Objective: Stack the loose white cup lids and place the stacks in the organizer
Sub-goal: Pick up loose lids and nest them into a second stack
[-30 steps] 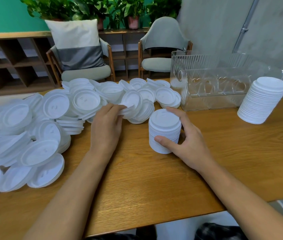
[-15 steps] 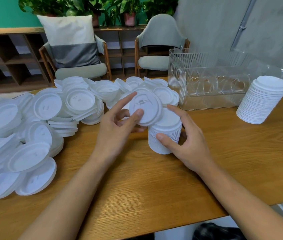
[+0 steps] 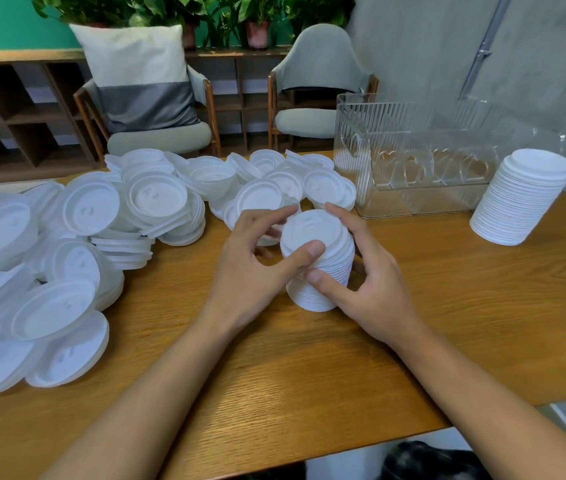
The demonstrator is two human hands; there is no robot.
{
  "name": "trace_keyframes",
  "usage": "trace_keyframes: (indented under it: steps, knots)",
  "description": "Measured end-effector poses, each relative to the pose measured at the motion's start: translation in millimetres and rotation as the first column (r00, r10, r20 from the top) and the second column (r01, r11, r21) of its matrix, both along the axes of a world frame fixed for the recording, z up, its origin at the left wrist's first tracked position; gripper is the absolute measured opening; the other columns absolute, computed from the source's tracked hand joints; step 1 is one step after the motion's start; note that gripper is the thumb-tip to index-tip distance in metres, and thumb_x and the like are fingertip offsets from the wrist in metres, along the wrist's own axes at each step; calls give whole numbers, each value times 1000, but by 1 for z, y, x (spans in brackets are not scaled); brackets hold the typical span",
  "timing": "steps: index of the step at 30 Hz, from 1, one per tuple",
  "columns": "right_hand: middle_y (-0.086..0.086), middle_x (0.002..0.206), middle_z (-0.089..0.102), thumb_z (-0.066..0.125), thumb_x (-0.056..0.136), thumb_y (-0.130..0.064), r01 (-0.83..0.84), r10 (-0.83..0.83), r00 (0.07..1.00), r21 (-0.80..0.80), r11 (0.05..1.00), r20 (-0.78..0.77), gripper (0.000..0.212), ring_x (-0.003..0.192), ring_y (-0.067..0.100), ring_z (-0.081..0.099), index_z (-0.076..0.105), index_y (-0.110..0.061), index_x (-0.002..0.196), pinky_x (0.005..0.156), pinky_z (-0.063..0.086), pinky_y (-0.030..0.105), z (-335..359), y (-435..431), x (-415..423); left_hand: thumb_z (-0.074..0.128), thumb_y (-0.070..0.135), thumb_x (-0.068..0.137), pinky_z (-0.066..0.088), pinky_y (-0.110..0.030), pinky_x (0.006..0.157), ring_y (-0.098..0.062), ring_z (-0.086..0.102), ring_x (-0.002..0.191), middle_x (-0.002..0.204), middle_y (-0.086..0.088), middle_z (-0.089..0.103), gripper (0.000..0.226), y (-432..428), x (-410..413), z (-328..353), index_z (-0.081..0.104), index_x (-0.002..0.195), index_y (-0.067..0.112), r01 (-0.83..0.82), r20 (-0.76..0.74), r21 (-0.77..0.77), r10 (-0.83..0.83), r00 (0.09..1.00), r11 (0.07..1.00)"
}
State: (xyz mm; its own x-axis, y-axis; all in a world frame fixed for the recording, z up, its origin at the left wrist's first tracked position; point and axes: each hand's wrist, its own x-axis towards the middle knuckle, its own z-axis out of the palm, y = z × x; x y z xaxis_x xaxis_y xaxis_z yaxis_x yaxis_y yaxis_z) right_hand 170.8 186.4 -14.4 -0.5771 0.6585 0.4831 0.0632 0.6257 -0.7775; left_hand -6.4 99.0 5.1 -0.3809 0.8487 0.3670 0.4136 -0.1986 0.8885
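Green wall (image 3: 4, 19), wooden shelving (image 3: 15, 109), two armchairs (image 3: 316, 98)

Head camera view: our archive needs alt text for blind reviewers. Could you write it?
The left hand and right hand grip a short stack of white cup lids standing on a wooden table. A pile of loose lids sprawls to the left; a clear organizer and a taller stack stand at the right.

On the worktop (image 3: 309, 375), loose lids (image 3: 91, 206) lie at ten o'clock of the centre stack (image 3: 316, 296), organizer (image 3: 413, 199) at one, another stack (image 3: 517, 209) at two.
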Motion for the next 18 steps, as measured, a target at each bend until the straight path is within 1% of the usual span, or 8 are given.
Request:
trace_keyframes:
  steps: [1,2,4,7,10,14,16,18]
  knots:
    - [-13,151,52,80,88,-44,-3,3,1000,-2,1000,1,78,141,14,51,41,-32,156,108,52,48,0,0,0,77,58,75,53,-24,94,-3,64,116,123,15,67,64,0,0,1,68,133,32,38,25,2,-38,999,999]
    - [-13,151,52,80,89,-44,-6,6,1000,-6,1000,3,79,141,14,50,41,-33,156,108,51,48,0,-1,0,80,52,76,54,-26,99,-5,64,121,128,13,69,65,-1,1,1,68,135,28,74,65,10,-74,995,997]
    - [-15,151,51,81,89,-43,-4,4,1000,-20,1000,9,80,142,12,50,39,-34,157,109,51,47,1,-2,0,87,39,77,55,-31,104,-7,68,120,125,10,74,61,-2,3,4,69,133,21,100,132,38,-104,986,994]
    - [-22,151,49,82,85,-43,-7,7,1000,-38,999,8,89,141,7,49,33,-37,160,111,50,44,2,-4,0,92,27,78,55,-34,105,-8,70,118,122,8,76,56,-2,5,5,72,130,20,70,125,71,-78,989,995]
    - [-26,150,49,82,84,-43,-20,21,1000,-46,999,5,92,140,5,50,31,-38,160,112,50,43,3,-4,0,92,31,78,55,-36,104,-10,69,118,122,8,75,55,0,6,4,73,128,22,51,90,79,-58,994,996]
    - [-18,147,54,80,86,-44,-14,14,1000,-11,1000,19,80,139,8,52,42,-31,156,108,52,43,4,-5,0,87,47,76,55,-32,100,-13,69,117,121,7,73,57,0,6,1,73,127,23,31,34,91,-34,999,995]
    - [-15,143,57,79,86,-45,-6,6,1000,4,1000,30,73,135,9,54,47,-29,150,105,53,41,3,-5,1,86,46,77,55,-31,99,-13,68,118,122,7,71,57,0,6,-1,72,128,23,46,-2,78,-46,999,996]
    - [-16,140,58,81,86,-44,-11,11,999,-7,1000,48,71,133,7,56,48,-31,147,103,53,34,3,-5,2,85,44,79,55,-27,96,-12,66,118,122,8,70,56,-1,5,-3,71,128,24,53,-38,62,-51,998,997]
